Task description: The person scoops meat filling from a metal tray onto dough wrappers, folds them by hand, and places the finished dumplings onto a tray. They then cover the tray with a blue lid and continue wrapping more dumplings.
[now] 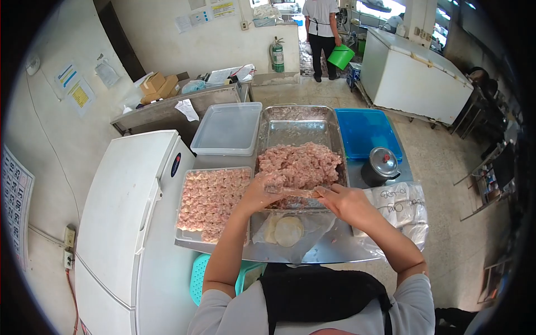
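My left hand [261, 193] is closed over the front left of a metal tray [296, 134], and what it holds is hidden. My right hand [347, 204] pinches one end of a thin, flat, meat-smeared strip [301, 193] that reaches across to my left fingers; I cannot tell its exact kind. Beneath both hands, pink minced meat [301, 164] is heaped in the tray's near half. Pale round wrappers [287, 231] lie on plastic sheeting in front of the tray. To the left, rows of meat-filled dumplings [215, 198] fill a clear plastic container [180, 215].
A clear lidded box [229, 128] and a blue plastic tray [368, 134] flank the metal tray. At right stand a lidded pot [381, 166] and bagged white packs [399, 204]. A white freezer [123, 206] borders the left side. Farther back, a person holds a green bucket [340, 56].
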The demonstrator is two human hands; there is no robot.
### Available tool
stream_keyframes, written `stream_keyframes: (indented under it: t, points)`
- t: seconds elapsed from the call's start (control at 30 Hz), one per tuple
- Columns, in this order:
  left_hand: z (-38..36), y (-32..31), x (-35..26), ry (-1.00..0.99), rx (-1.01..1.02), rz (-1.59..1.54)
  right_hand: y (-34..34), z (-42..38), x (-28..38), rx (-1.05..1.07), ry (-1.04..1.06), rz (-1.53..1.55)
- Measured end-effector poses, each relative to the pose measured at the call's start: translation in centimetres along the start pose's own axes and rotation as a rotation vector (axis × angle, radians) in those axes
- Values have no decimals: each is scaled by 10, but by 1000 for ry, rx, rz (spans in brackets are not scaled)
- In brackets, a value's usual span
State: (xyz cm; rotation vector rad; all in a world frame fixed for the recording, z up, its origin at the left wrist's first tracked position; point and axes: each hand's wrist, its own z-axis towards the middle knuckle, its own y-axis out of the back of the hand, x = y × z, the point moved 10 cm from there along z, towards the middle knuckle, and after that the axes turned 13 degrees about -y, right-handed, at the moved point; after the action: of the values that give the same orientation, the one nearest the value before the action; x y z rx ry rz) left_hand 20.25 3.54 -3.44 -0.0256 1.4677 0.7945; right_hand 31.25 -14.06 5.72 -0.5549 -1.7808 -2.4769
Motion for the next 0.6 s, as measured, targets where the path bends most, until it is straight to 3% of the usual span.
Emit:
stream_keyframes:
  t: [0.07, 0.13, 0.17, 0.2, 0.27, 0.4, 0.47, 0.6]
  points:
    - [-10, 18, -33, -156, -21, 115, -4, 3, 6, -42, 15, 27]
    - [-24, 32, -16, -137, -57, 107, 0, 10, 1, -22, -58, 431]
    - [-33, 40, -7, -109, -80, 97, -24, 8, -9, 231, -261, 454]
    - [-39, 45, -6, -112, -77, 94, -32, 5, -1, 229, -265, 452]
    - [-47, 55, -1, -79, -44, 123, -87, -16, 10, 588, -487, 736]
    - [-70, 68, -22, -211, 27, -127, -95, -22, 59, 592, -487, 813]
    - [-79, 73, -17, -195, 69, -198, -66, -12, 99, 226, -168, 508]
    - [-102, 94, -19, -375, 150, 97, -55, -4, 135, 45, 19, 273]
